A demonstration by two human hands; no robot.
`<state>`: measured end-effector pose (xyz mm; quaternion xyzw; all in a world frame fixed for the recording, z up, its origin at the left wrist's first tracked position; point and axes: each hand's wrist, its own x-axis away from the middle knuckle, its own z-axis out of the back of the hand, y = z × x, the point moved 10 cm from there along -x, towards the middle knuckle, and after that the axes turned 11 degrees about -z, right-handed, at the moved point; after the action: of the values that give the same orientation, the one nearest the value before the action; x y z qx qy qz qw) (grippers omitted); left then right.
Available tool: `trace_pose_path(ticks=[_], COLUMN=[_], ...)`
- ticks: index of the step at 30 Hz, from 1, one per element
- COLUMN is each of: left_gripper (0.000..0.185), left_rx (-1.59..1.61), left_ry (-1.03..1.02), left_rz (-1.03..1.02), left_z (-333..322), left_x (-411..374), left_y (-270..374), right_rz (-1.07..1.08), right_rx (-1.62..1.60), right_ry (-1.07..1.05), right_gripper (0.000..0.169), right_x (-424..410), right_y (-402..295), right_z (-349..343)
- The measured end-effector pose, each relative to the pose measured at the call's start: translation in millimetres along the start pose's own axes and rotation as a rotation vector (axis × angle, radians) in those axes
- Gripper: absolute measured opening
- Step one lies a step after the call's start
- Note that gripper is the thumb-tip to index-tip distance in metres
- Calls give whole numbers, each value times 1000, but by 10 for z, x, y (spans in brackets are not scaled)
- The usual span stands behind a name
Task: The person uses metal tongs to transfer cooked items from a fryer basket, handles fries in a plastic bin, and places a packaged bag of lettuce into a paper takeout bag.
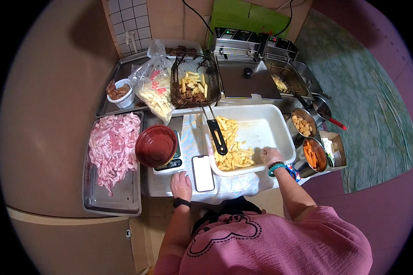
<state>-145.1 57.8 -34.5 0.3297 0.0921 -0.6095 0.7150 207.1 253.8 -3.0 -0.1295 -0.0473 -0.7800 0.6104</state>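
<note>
My left hand (181, 185), with a dark watch at the wrist, rests bare on the table just in front of a digital kitchen scale (168, 166). A dark red plastic bowl (156, 146) sits tilted on that scale. To the hand's right lies a smartphone (203, 173) with a bright screen. My right hand (271, 156), in a clear disposable glove, is inside the front right of a white plastic tub (261, 120). Its fingers are curled, and whether anything is inside them is hidden. Crinkle-cut fries (234, 156) lie in the tub, left of this hand.
A wire fry basket (211, 63) holds fries and browned pieces; its black handle (217, 137) overhangs the tub. Raw sliced meat (115, 144) fills a metal tray at left. Behind stands a two-well electric fryer (244, 79). Metal pots (297, 172) stand at right, beside a bag of fries (155, 99) further left.
</note>
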Motion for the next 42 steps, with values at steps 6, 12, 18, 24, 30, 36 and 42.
trace_pose_path(ticks=[6,12,18,24,30,36,42], left_gripper=[16,16,17,17,17,18,18], left_rx=[2,2,-13,-25,-20,-21,-1], left_ry=[-9,-25,-17,-13,-20,-8,-22], left_rz=[8,21,15,9,12,6,19], left_z=[-5,-26,-10,-5,-10,-5,-23], left_x=[13,18,16,12,16,15,19], left_y=[-15,-23,-11,-5,-15,-9,-20], right_rz=[13,31,35,15,30,32,35], right_rx=[8,5,-5,-7,23,4,-24], right_ry=[2,16,29,33,21,22,17], right_gripper=[30,29,29,28,28,27,28], right_x=[31,-17,0,20,15,-3,-29], right_y=[-31,-7,-19,-15,-23,-5,19], right_z=[20,-22,6,37,10,-11,-44])
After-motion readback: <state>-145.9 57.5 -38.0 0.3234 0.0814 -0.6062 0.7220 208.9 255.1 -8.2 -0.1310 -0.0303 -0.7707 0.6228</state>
